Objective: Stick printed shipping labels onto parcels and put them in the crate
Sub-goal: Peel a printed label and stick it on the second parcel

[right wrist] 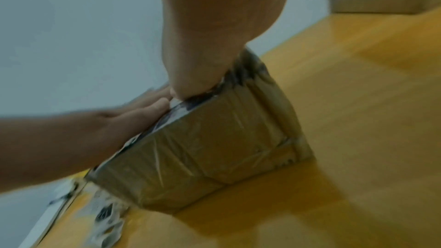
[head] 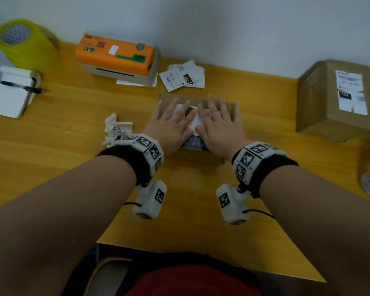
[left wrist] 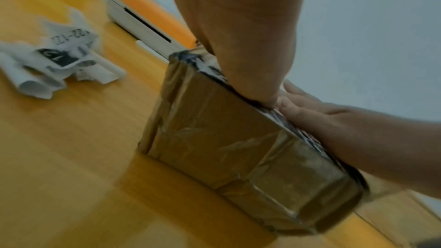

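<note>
Nearest the head camera are the person's two forearms, each carrying a black wrist strap (head: 135, 161) with white marker blocks. The left hand (head: 171, 122) and right hand (head: 218, 122) lie flat, side by side, fingers straight and slightly spread, palms pressing down on top of a taped cardboard parcel (left wrist: 214, 135) at the centre of the yellow counter (head: 73, 167). Neither hand grips anything. Between and beneath the palms a white shipping label (head: 192, 118) with a black printed block shows on the parcel's top face; its full extent is hidden by the hands. The wrist views confirm both palms bearing on the parcel's top edge, thumbs close together, and glossy clear tape over its sides. Just left of the left wrist lies crumpled label backing (head: 115, 131) with printed digits. At the counter's back stands an orange-topped label printer (head: 118, 57), with loose printed labels (head: 183, 76) just to its right. At the far left are a stack of yellow-green tape rolls (head: 24, 43) and a white pad (head: 11, 95) with a black pen across it. At the far right stands a second cardboard box (head: 320, 116), already bearing a label on top, well apart from the hands.
</note>
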